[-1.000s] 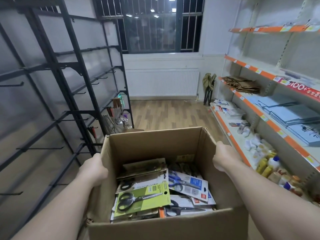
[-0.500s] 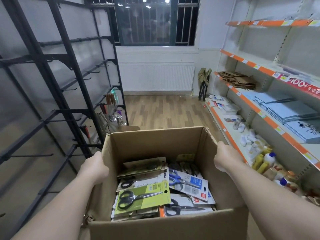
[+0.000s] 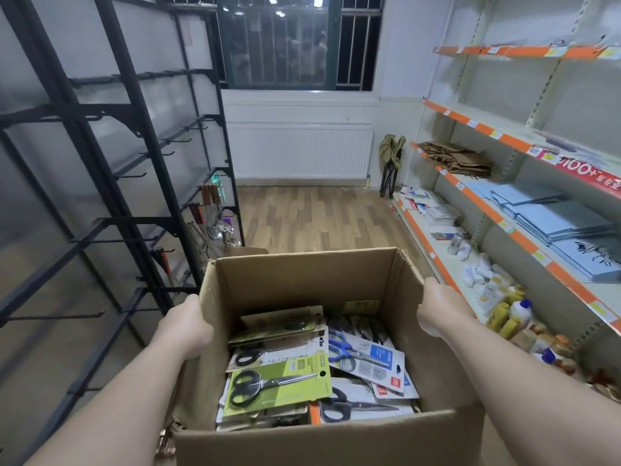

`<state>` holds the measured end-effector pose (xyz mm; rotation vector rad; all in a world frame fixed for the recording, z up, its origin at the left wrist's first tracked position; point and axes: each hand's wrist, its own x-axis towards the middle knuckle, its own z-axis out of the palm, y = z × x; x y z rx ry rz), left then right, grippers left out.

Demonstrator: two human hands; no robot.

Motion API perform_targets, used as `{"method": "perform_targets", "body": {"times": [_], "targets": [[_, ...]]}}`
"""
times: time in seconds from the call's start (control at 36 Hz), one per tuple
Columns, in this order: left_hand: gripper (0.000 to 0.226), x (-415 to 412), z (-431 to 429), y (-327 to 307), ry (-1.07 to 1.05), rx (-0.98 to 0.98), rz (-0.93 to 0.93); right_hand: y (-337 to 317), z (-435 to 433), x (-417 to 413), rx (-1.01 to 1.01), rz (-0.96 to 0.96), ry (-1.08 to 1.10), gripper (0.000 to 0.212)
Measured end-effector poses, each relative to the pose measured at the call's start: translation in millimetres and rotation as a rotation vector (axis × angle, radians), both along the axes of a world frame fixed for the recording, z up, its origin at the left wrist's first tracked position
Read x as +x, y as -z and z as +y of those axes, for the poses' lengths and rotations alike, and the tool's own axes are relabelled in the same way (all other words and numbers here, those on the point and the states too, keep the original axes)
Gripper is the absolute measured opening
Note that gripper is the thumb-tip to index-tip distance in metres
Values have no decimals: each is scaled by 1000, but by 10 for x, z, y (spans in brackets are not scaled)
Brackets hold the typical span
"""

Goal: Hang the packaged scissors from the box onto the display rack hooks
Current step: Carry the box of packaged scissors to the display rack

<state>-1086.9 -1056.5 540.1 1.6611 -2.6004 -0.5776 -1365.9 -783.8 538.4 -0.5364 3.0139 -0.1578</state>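
**A Box of Scissors Held Between Two Grips**

A person holds an open brown box [image 3: 302, 284] out in front. The left grip [image 3: 188, 326] sits on the outside of the box's left wall, close to the top edge. The right grip [image 3: 440, 314] sits on the outside of the right wall, also near the top. The fingers of both are hidden behind the cardboard, so it cannot be told if they are curled or flat.

The packaged scissors [image 3: 275, 385] lie in a messy pile inside the box, between the two grips and a bit lower. The top pack is green with black-handled scissors. Just beside it, nearer the right grip, is a pack with blue handles [image 3: 363, 356].

The black display rack [image 3: 111, 146] stands out past the left grip. Its hooks [image 3: 53, 317] stick out, and most are bare. A few tools [image 3: 218, 227] hang at its far end.

Past the right grip are shelves [image 3: 504, 139] with orange edges. They hold blue sheets [image 3: 554, 220] and small bottles [image 3: 519, 309]. Far ahead of both grips are a wooden floor [image 3: 319, 216], a white radiator [image 3: 302, 149] and a dark window [image 3: 295, 42].
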Motion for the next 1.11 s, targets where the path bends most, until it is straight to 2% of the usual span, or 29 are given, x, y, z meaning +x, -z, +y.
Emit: {"method": "perform_targets", "body": {"times": [0.86, 1.0, 1.11], "targets": [[26, 238, -266, 286, -22, 69, -27, 216, -336, 152, 42, -13, -37, 39], [16, 317, -278, 304, -35, 61, -24, 161, -397, 147, 57, -28, -80, 26], [15, 366, -294, 299, -56, 63, -29, 142, -486, 121, 59, -38, -110, 28]]}}
